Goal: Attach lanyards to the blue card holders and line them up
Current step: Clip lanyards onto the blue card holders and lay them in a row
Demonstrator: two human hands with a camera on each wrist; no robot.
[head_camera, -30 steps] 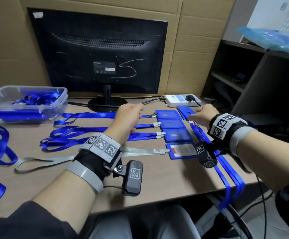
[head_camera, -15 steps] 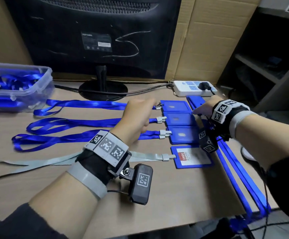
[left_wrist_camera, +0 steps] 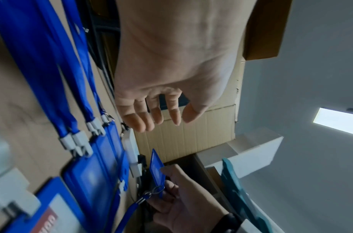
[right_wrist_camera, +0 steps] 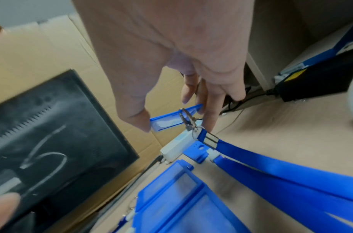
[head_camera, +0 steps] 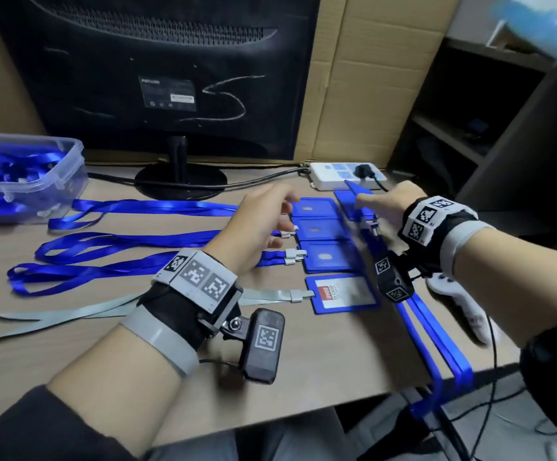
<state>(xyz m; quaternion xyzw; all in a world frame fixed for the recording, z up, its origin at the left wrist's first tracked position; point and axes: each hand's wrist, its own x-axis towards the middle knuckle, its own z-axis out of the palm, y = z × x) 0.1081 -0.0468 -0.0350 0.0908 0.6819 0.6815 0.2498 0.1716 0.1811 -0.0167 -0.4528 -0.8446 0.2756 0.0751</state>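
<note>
Three blue card holders lie in a column on the table, each clipped to a blue lanyard that runs left. Below them lies a fourth holder with a printed card and a grey lanyard. My left hand hovers just left of the column, fingers spread and relaxed, holding nothing. Lifted off the table, my right hand pinches another blue card holder between thumb and fingers. A metal clip joins that holder to a blue lanyard, which trails over the table's front edge.
A black monitor stands at the back on its round foot. A white power strip lies behind the holders. At far left is a clear plastic box with more lanyards. Dark shelves stand to the right.
My left hand has uncurled and lifted from the lanyards. My right hand has raised the card holder off the table, with its lanyard following.
</note>
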